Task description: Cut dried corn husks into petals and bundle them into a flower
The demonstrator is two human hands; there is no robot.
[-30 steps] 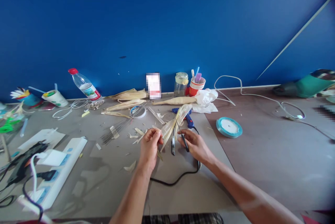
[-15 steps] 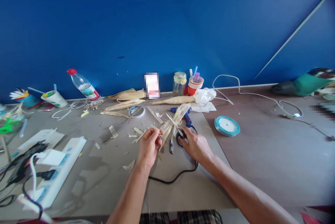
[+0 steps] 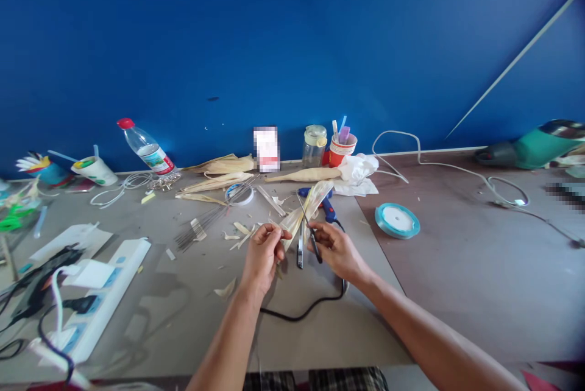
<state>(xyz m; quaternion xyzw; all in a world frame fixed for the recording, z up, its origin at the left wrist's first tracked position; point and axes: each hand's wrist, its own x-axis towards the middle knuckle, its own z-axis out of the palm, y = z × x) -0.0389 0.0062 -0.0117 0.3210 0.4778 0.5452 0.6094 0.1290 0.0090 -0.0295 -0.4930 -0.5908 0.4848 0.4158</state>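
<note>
My right hand (image 3: pixel 337 251) grips a pair of scissors (image 3: pixel 314 239) by its black handle, seen nearly edge-on, with the blades pointing away from me. My left hand (image 3: pixel 265 252) is closed in a pinch; whatever lies between thumb and fingers is too small to make out. Dried corn husk (image 3: pixel 315 201) lies just beyond both hands, under the scissor blades. Between the hands, a utility knife (image 3: pixel 300 251) rests on the table. Behind the husk sits a blue glue gun (image 3: pixel 328 207), partly covered, its black cord looping toward me.
Thin wires (image 3: pixel 203 223), a tape roll (image 3: pixel 239 194) and husk scraps lie to the left. A turquoise ribbon spool (image 3: pixel 397 220) stands right. A power strip (image 3: pixel 112 299) is at near left. Along the wall are a bottle (image 3: pixel 153 150), jar (image 3: pixel 314 146) and red cups (image 3: pixel 342 150).
My right hand has lifted and turned the scissors, so the handle loops now show edge-on. My left hand has barely moved and remains pinched.
</note>
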